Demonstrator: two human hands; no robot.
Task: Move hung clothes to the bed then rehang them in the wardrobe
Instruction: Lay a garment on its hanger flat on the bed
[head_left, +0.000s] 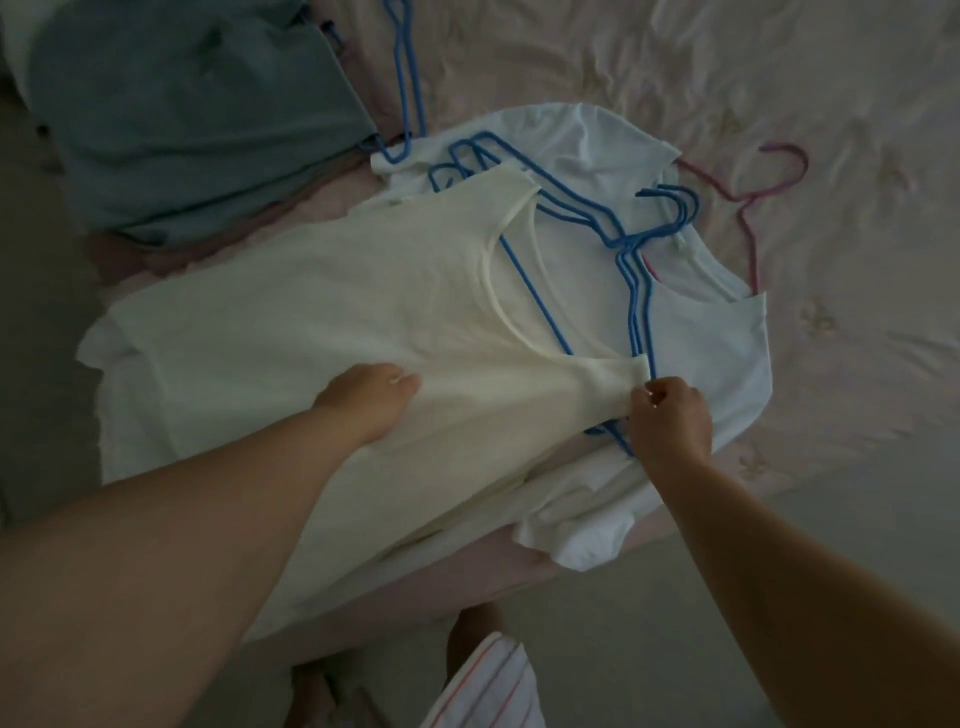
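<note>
**Two hands work on a cream top lying on a pile of clothes at the bed's edge**

Seen from above, a cream sleeveless knit top (322, 312) lies spread on a stack of white T-shirts (691, 332) at the near edge of a bed covered with a wrinkled pale pink sheet (779, 93). The garments overhang the edge of the bed slightly toward the viewer.

The person's left hand (371, 402) rests on the middle of the cream top, with its fingertips tucked into a fold of the fabric; how far the fingers curl cannot be told. The right hand (670, 415) pinches the top's near shoulder strap between thumb and fingertips, right beside the ends of several blue wire hangers (636, 291).

Those blue hangers are bunched together, threaded through the necks of the garments, their hooks pointing away toward the far side of the bed. A pink wire hanger (750, 197) pokes out from beneath the white shirts on the right.

At upper left a folded grey-green garment (182, 114) lies on the bed, with another blue wire hanger (408, 78) beside it. At the bottom, striped white fabric (488, 686) of the person's clothing shows.
</note>
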